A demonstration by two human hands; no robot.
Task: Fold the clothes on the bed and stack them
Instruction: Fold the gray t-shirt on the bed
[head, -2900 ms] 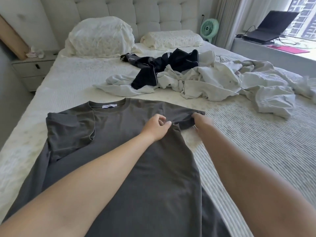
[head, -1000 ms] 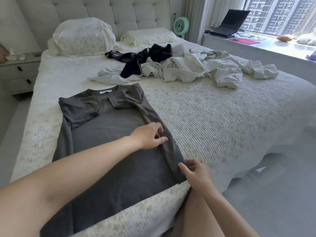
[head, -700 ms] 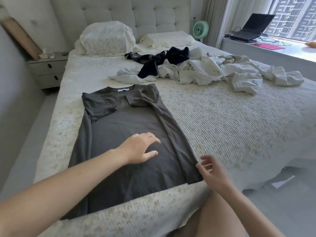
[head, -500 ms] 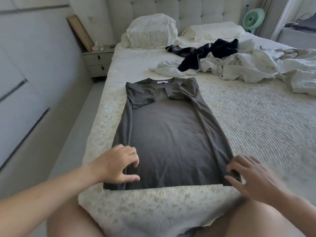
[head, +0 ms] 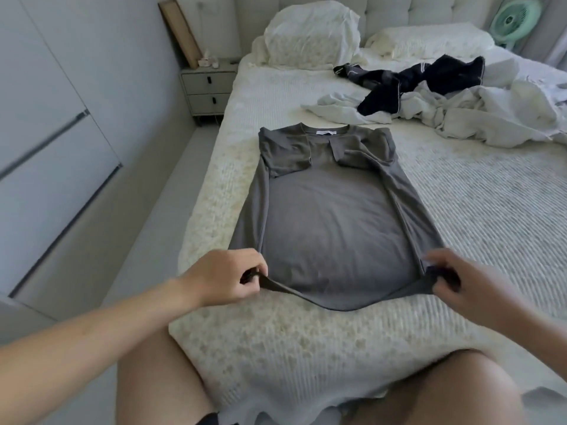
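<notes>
item in hand: a dark grey short-sleeved cotton t-shirt (head: 334, 222) is laid flat, collar away from the person, on the near left part of a white textured bedspread (head: 478, 216).
folds done: both sleeves and both long side edges are seen turned inward over the body, so that a narrow rectangle is formed.
folds left: the lengthwise fold, hem toward collar, is judged not yet made; only the bottom hem is lifted off the cover.
stack: no folded pile is seen anywhere on the bed; this shirt is judged to be the first piece.
clothes waiting: a crumpled heap of white and pale grey garments (head: 478, 118) is spread near the pillows, with a navy garment with white piping (head: 408, 78) lying across it; all of it is unfolded.
progress: an early stage is judged, one shirt partly folded and the heap untouched.
left hand (head: 224, 277): the fingers are curled and closed on the shirt's near left hem corner, which is pinched between thumb and fingers.
right hand (head: 460, 283): the near right hem corner is pinched likewise, fingers drawn together on the cloth; the picture is blurred here.
hem: it is held raised at both corners and sags in a curve between the hands.
surroundings: a grey two-drawer bedside cabinet (head: 207, 87) is set left of the bed.
</notes>
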